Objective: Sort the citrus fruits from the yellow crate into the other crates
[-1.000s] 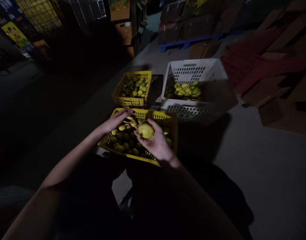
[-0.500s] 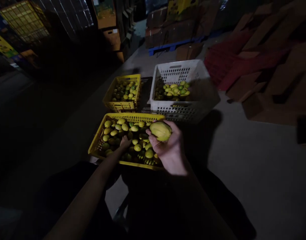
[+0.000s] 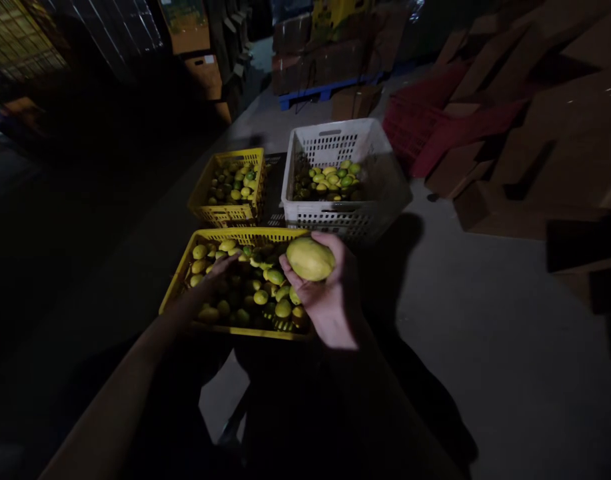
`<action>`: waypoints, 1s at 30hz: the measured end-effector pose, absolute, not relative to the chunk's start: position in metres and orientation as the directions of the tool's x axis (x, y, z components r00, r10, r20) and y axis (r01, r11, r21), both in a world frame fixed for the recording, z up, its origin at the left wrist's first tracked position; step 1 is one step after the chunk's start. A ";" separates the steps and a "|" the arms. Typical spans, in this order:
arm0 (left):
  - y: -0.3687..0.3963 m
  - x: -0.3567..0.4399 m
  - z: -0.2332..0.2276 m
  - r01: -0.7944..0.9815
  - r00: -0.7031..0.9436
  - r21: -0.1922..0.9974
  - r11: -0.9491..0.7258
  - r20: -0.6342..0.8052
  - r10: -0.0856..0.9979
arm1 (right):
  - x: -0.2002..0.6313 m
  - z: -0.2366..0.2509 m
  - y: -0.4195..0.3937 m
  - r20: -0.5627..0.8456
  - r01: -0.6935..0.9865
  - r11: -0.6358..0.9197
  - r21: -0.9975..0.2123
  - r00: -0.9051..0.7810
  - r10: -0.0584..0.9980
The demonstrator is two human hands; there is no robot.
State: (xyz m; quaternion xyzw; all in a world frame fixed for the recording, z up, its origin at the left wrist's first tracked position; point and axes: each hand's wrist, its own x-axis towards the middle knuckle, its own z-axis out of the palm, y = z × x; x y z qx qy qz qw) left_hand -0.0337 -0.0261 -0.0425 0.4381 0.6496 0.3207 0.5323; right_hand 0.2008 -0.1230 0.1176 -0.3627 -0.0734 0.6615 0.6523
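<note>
In my right hand [image 3: 330,287] lies a large yellow-green lemon [image 3: 311,259], its fingers and thumb curled round it, held above the right end of the near yellow crate [image 3: 245,331]. My left hand [image 3: 222,267] reaches over the left-middle of that crate, fingers stretched out at the fruit; dim light blurs them and I make out nothing in them. Many yellow and green lemons [image 3: 260,297] lie loose in the crate, those under my left arm in shadow.
Behind stand a smaller yellow crate [image 3: 226,215] with lemons and a tall white crate [image 3: 330,209], partly filled with lemons. To the right are a red crate [image 3: 414,133] and cardboard boxes [image 3: 505,210]. A blue pallet [image 3: 330,87] bears boxes at the back.
My left hand has moved left and away from me across the crate, its fingers extending. My right hand still holds the lemon, turned slightly. The whole view has shifted, with the crates further left.
</note>
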 end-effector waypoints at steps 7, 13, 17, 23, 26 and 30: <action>-0.058 -0.042 0.067 -0.244 -0.034 0.901 0.358 -0.377 0.926 | 0.177 0.104 -0.119 -0.297 -0.798 -0.212 -0.565 -0.043 0.954; -0.103 -0.025 0.080 -0.656 0.142 0.641 0.399 -0.415 0.899 | 0.159 0.094 -0.113 -0.271 -0.783 -0.224 -0.581 -0.073 0.960; -0.115 -0.010 0.085 -0.679 0.294 0.560 0.475 -0.385 0.875 | 0.153 0.091 -0.114 -0.276 -0.778 -0.229 -0.586 -0.074 0.958; -0.119 0.002 0.083 -0.642 0.310 0.558 0.526 -0.439 0.844 | 0.150 0.085 -0.112 -0.161 -0.633 -0.058 -0.772 0.107 0.981; -0.116 0.005 0.084 -0.674 0.330 0.531 0.514 -0.405 0.852 | 0.151 0.088 -0.114 -0.125 -0.615 -0.068 -0.786 0.050 0.991; -0.112 0.012 0.089 -0.739 0.438 0.462 0.491 -0.224 0.871 | 0.157 0.095 -0.118 -0.029 -0.693 -0.074 -0.717 -0.076 0.997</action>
